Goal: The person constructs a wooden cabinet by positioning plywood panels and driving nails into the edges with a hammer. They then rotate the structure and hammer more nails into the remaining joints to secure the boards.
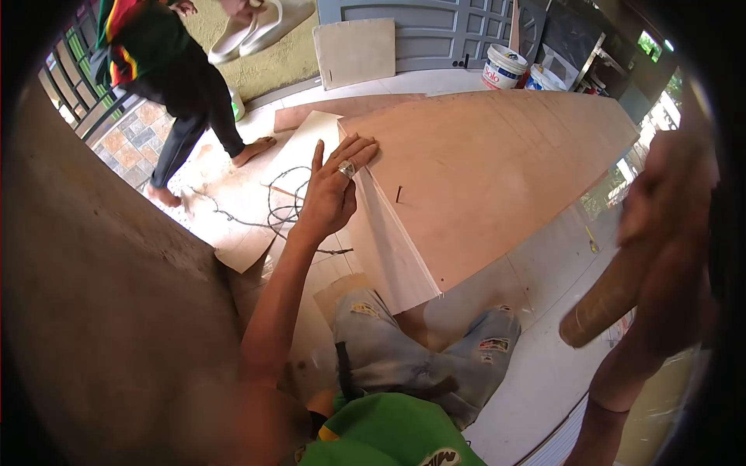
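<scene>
My left hand (pixel 334 182), with a ring on one finger, rests flat on the near left corner of a large plywood sheet (pixel 497 155), fingers spread over its edge. A small dark nail (pixel 399 193) stands in the sheet just right of that hand. My right hand (pixel 668 225) is raised close to the camera at the right, blurred, gripping a wooden handle (pixel 602 307) whose round end points down and left. The head of the tool is out of view. A white board (pixel 392 248) lies under the plywood's near edge.
Another person in dark trousers and bare feet (pixel 186 109) stands at the far left by a metal gate. A tangle of wire (pixel 284 206) lies on the floor boards. A white paint bucket (pixel 503 66) stands at the back. A concrete wall (pixel 101 295) rises on my left.
</scene>
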The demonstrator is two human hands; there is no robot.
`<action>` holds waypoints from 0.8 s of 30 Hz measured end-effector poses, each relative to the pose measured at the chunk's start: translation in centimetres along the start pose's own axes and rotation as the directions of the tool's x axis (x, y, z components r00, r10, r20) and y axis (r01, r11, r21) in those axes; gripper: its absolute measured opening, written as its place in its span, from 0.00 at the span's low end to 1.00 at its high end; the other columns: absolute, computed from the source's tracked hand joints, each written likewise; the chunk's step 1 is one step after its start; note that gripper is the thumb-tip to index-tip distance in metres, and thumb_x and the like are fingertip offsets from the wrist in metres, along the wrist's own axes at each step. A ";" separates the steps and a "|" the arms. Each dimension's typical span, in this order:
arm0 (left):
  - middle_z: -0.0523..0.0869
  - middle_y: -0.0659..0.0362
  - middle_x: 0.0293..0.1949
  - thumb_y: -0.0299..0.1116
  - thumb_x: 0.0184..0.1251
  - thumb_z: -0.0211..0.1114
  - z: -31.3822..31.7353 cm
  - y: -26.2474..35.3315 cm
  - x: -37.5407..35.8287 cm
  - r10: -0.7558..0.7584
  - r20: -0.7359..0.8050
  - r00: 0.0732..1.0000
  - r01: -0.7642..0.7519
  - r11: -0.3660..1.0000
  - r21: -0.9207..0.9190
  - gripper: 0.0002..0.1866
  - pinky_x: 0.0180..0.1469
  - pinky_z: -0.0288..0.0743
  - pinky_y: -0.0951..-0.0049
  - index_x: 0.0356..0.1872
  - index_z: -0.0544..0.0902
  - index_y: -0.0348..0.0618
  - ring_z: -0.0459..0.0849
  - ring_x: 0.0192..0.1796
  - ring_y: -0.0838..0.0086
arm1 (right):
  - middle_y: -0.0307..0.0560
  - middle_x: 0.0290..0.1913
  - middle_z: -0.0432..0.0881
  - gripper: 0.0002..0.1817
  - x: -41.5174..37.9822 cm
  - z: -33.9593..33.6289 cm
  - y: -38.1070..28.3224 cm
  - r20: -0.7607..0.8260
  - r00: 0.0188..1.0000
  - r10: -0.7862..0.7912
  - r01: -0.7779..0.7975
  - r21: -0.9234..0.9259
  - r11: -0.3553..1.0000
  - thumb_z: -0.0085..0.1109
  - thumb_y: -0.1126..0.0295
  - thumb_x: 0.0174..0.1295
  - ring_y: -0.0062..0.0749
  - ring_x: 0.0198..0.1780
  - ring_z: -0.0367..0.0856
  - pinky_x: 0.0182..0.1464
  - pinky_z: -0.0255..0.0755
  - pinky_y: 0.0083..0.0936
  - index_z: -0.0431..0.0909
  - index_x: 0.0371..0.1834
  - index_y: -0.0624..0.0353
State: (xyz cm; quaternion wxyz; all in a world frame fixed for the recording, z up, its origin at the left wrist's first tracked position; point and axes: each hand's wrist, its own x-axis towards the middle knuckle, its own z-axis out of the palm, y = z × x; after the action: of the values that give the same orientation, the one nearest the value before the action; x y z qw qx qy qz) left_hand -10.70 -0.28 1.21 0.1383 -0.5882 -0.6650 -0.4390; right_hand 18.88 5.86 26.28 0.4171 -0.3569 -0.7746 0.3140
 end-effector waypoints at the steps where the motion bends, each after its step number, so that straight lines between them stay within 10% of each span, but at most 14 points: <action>1: 0.77 0.57 0.67 0.08 0.50 0.43 0.1 0.0 -0.1 -0.005 -0.004 1.000 0.005 1.000 -0.003 0.39 0.79 0.36 0.49 0.65 0.77 0.49 0.67 0.75 0.61 | 0.41 0.26 0.77 0.17 -0.4 0.0 0.5 -0.056 0.998 -0.023 0.026 0.057 0.998 0.47 0.54 0.74 0.24 0.28 0.75 0.31 0.72 0.18 0.75 0.46 0.57; 3: 0.77 0.56 0.67 0.08 0.48 0.42 0.2 -0.1 0.0 -0.001 -0.001 1.000 0.001 1.000 -0.018 0.40 0.79 0.36 0.48 0.65 0.77 0.48 0.66 0.75 0.60 | 0.41 0.26 0.76 0.16 -0.7 1.4 2.9 -0.114 0.992 -0.059 0.071 0.111 0.991 0.48 0.55 0.73 0.24 0.28 0.74 0.32 0.72 0.18 0.76 0.45 0.57; 6: 0.77 0.58 0.66 0.10 0.52 0.48 0.0 -0.3 0.0 0.020 0.000 1.000 -0.020 1.000 0.006 0.36 0.78 0.39 0.43 0.65 0.76 0.50 0.68 0.74 0.60 | 0.51 0.35 0.77 0.20 -1.0 5.6 8.8 0.555 0.616 -0.559 0.709 -0.081 0.701 0.58 0.69 0.66 0.31 0.34 0.77 0.40 0.73 0.21 0.76 0.60 0.64; 7: 0.77 0.58 0.66 0.10 0.52 0.48 0.1 -0.2 -0.1 0.022 0.003 1.000 -0.022 1.000 0.007 0.36 0.78 0.39 0.43 0.65 0.76 0.50 0.68 0.74 0.60 | 0.51 0.35 0.77 0.20 -1.2 5.2 8.5 0.553 0.618 -0.558 0.707 -0.081 0.703 0.58 0.69 0.66 0.31 0.34 0.77 0.40 0.73 0.21 0.76 0.60 0.64; 9: 0.77 0.58 0.66 0.10 0.53 0.48 0.4 -0.3 -0.1 0.011 -0.025 1.000 -0.011 1.000 -0.007 0.36 0.78 0.40 0.42 0.65 0.76 0.50 0.68 0.74 0.60 | 0.52 0.36 0.80 0.27 -0.9 4.0 5.7 0.577 0.782 -0.237 0.307 -0.026 0.951 0.57 0.68 0.68 0.30 0.33 0.78 0.34 0.74 0.24 0.69 0.70 0.63; 11: 0.77 0.57 0.66 0.10 0.50 0.45 0.4 -0.1 -0.1 -0.002 -0.024 1.000 0.002 1.000 -0.012 0.37 0.78 0.38 0.45 0.64 0.76 0.48 0.68 0.74 0.60 | 0.48 0.33 0.79 0.25 -1.5 2.3 2.9 0.315 0.922 -0.226 0.318 -0.281 0.905 0.50 0.70 0.71 0.25 0.22 0.74 0.26 0.69 0.15 0.68 0.72 0.57; 12: 0.78 0.56 0.66 0.09 0.48 0.43 0.4 0.0 -0.1 -0.011 -0.018 1.000 0.010 1.000 -0.014 0.38 0.79 0.37 0.47 0.64 0.77 0.46 0.67 0.75 0.60 | 0.47 0.37 0.77 0.28 -1.2 0.7 5.2 0.226 0.841 -0.492 0.466 0.162 0.870 0.52 0.72 0.69 0.25 0.30 0.77 0.26 0.69 0.16 0.62 0.72 0.62; 14: 0.78 0.56 0.66 0.09 0.48 0.43 0.4 0.2 -0.1 -0.013 -0.015 1.000 0.012 1.000 -0.013 0.38 0.79 0.37 0.46 0.64 0.77 0.46 0.67 0.75 0.59 | 0.48 0.43 0.75 0.29 3.2 -7.6 -1.0 0.651 0.724 0.229 -0.251 -0.060 0.966 0.59 0.69 0.60 0.29 0.50 0.77 0.45 0.75 0.25 0.62 0.64 0.66; 15: 0.78 0.56 0.66 0.09 0.48 0.43 0.3 0.2 0.0 -0.002 -0.022 1.000 0.002 1.000 -0.004 0.38 0.79 0.37 0.46 0.64 0.77 0.46 0.67 0.75 0.59 | 0.48 0.43 0.75 0.29 2.7 -7.3 0.4 0.652 0.723 0.228 -0.247 -0.064 0.967 0.59 0.69 0.60 0.29 0.50 0.77 0.45 0.75 0.25 0.62 0.64 0.66; 16: 0.78 0.56 0.66 0.09 0.48 0.43 0.3 0.0 0.1 -0.002 -0.029 1.000 0.002 1.000 -0.006 0.38 0.79 0.37 0.46 0.64 0.77 0.46 0.67 0.75 0.59 | 0.48 0.43 0.78 0.26 1.2 -5.3 3.4 0.550 0.832 -0.066 0.148 -0.105 0.983 0.60 0.71 0.60 0.31 0.46 0.78 0.45 0.75 0.25 0.66 0.62 0.66; 18: 0.78 0.56 0.65 0.09 0.48 0.43 0.5 -0.3 -0.1 0.022 -0.039 0.999 -0.022 1.000 0.002 0.38 0.79 0.37 0.46 0.64 0.77 0.47 0.67 0.74 0.59 | 0.48 0.42 0.83 0.22 -2.1 0.5 8.0 0.391 0.643 -0.659 0.766 -0.305 0.566 0.62 0.74 0.58 0.35 0.38 0.81 0.46 0.75 0.25 0.76 0.58 0.64; 20: 0.78 0.56 0.65 0.09 0.48 0.44 0.4 -0.3 -0.1 0.025 -0.044 0.999 -0.026 1.000 -0.003 0.38 0.79 0.37 0.46 0.64 0.77 0.47 0.68 0.74 0.59 | 0.53 0.50 0.84 0.25 -3.1 5.7 8.1 0.635 0.726 -0.262 0.379 -0.051 0.924 0.57 0.73 0.65 0.34 0.40 0.82 0.47 0.75 0.26 0.72 0.66 0.67; 24: 0.79 0.56 0.65 0.09 0.48 0.44 0.4 -0.4 -0.1 0.020 -0.029 0.999 -0.020 1.000 0.003 0.38 0.79 0.38 0.46 0.63 0.77 0.47 0.69 0.74 0.60 | 0.54 0.48 0.85 0.23 -2.8 3.5 2.6 0.432 0.898 -0.080 0.134 -0.096 0.986 0.56 0.68 0.69 0.23 0.34 0.81 0.36 0.77 0.24 0.73 0.65 0.67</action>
State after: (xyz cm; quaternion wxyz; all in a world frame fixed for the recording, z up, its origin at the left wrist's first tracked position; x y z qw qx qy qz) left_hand -10.95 0.00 0.75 0.1531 -0.5881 -0.6577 -0.4450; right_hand 17.74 4.35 21.44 0.2311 -0.2616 -0.8834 0.3126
